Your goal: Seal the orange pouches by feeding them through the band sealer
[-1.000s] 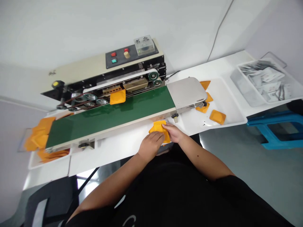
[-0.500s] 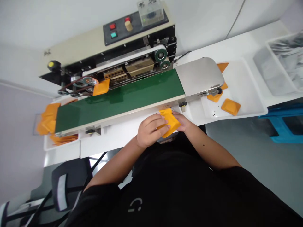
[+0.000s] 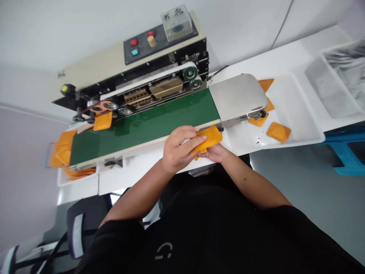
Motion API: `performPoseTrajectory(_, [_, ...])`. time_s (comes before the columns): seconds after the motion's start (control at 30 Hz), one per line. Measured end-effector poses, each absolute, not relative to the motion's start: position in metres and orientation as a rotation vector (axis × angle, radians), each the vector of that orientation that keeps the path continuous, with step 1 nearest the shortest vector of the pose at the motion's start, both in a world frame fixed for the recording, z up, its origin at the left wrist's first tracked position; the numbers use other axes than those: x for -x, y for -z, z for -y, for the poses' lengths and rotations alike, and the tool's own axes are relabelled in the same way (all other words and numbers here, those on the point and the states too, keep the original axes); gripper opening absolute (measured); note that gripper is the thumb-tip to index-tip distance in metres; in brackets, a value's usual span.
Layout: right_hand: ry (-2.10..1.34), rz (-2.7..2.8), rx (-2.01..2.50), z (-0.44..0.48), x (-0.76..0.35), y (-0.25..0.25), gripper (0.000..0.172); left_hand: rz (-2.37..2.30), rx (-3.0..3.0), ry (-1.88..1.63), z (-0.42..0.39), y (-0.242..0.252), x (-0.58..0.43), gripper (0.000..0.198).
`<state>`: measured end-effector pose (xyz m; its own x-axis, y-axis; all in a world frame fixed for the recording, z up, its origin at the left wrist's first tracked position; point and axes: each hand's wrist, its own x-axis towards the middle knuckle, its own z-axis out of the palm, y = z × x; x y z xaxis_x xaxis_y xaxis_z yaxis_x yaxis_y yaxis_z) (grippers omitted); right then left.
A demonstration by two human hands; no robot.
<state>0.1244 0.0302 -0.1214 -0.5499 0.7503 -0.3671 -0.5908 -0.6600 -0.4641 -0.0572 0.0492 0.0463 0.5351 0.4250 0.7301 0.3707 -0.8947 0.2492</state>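
Observation:
My left hand [image 3: 178,150] pinches an orange pouch [image 3: 211,136] between fingers and thumb, at the near edge of the belt sealer. My right hand [image 3: 214,153] is closed beneath it, around more orange material [image 3: 201,151] that is largely covered by the left fingers; I cannot tell whether that is a second pouch. Beyond the hands runs the green conveyor belt [image 3: 148,123] of the band sealer [image 3: 159,61]. Another orange pouch [image 3: 102,121] hangs by its upper edge from the sealer's rollers, toward the left end.
A white tray [image 3: 306,114] with several orange pouches stands right of the steel end plate [image 3: 238,95]. Farther right is a clear bin [image 3: 336,87] of silvery packets. More pouches [image 3: 63,150] pile at the belt's left end, over a white bin [image 3: 61,179]. A blue stool [image 3: 346,156] stands at right.
The pouch in my hands has tilted to point rightward and risen slightly, uncovering orange material below. The pouch in the sealer has travelled left along the belt. The camera view has shifted a little.

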Motion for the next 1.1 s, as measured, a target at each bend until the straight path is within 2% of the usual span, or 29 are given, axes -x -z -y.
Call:
performPoseTrajectory(0.2, [-2.206,0.215,0.765,-0.03,-0.125,0.115,0.032,-0.758,-2.809,-1.19,-0.109,-0.054,0.043,0.021])
performPoseTrajectory(0.53, [-2.233,0.207,0.753,-0.033,-0.123,0.116,0.025,-0.944,-3.005,-0.9,-0.203,-0.051,0.022,0.037])
performPoseTrajectory(0.73, [-2.245,0.173,0.731,-0.034,-0.123,0.116,0.026,-1.129,-3.045,-0.751,-0.201,-0.054,0.017,0.029])
performPoseTrajectory(0.9, [-2.251,0.162,0.723,-0.034,-0.124,0.115,0.026,-1.209,-3.062,-0.787,-0.19,-0.067,0.016,0.023])
performPoseTrajectory(1.03, [-2.243,0.162,0.721,-0.033,-0.124,0.114,0.027,-1.285,-3.133,-0.809,-0.15,-0.074,0.023,0.021])
performPoseTrajectory(1.1, [-2.238,0.172,0.702,-0.032,-0.124,0.115,0.026,-1.123,-3.19,-0.841,-0.115,-0.068,0.03,0.022])
